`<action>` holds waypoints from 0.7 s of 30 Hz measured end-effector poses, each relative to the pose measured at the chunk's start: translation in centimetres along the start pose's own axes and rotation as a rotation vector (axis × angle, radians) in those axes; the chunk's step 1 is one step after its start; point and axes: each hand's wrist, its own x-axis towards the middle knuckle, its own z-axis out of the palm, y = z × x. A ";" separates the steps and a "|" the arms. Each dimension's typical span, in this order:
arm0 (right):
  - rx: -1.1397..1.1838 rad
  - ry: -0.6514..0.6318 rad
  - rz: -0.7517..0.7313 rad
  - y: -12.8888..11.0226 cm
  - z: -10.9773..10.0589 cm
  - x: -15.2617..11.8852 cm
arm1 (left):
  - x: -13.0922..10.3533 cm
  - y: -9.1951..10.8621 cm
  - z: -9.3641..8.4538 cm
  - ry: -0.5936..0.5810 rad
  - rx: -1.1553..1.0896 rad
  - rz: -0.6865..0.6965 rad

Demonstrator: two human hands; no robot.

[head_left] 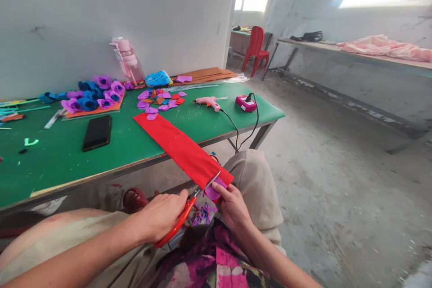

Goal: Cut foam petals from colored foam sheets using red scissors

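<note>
My left hand (162, 216) is closed round the red handles of a pair of scissors (182, 219). Its blades lie across the near end of a long red strip (182, 148), which looks like felt or foam sheet. The thumb and fingers of my right hand (233, 204) pinch a purple petal-shaped piece (212, 192) against that same end. From my lap the strip slants up over the table edge, its far end resting on the green table (135, 139) by loose purple petals (151, 113). My right fingers partly hide the purple piece.
On the table are a black phone (97, 132), purple and blue flowers (91, 94), a pink glue gun (207, 102), a magenta power socket (245, 103) with a hanging cord and a pink bottle (127, 60). A white board (168, 22) stands behind. Scraps (202, 213) lie below.
</note>
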 end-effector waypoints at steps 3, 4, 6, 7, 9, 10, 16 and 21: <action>-0.007 -0.004 0.003 -0.1 0.0 0.0 | -0.4 0.1 -0.3 -0.019 -0.035 -0.006; -0.011 -0.005 0.013 -0.1 0.0 -0.1 | -0.4 0.1 -0.3 -0.023 -0.049 -0.006; -0.017 -0.003 0.041 -0.1 0.1 -0.2 | -0.1 0.3 -0.3 -0.024 -0.063 -0.009; -0.017 -0.001 0.056 -0.2 0.2 -0.2 | 0.1 0.4 -0.2 -0.018 -0.064 -0.011; -0.008 0.000 0.068 -0.2 0.4 -0.3 | 0.5 0.5 -0.2 -0.008 -0.062 -0.016; 0.001 0.000 0.063 -0.2 0.4 -0.4 | 0.5 0.5 -0.2 -0.006 -0.061 -0.018; 0.039 0.005 0.032 0.0 0.1 -0.2 | -1.2 -0.1 -1.7 -0.086 -0.076 -0.054; 0.028 0.021 0.045 0.4 0.0 -0.1 | -2.5 -0.2 -2.0 -0.131 -0.072 -0.091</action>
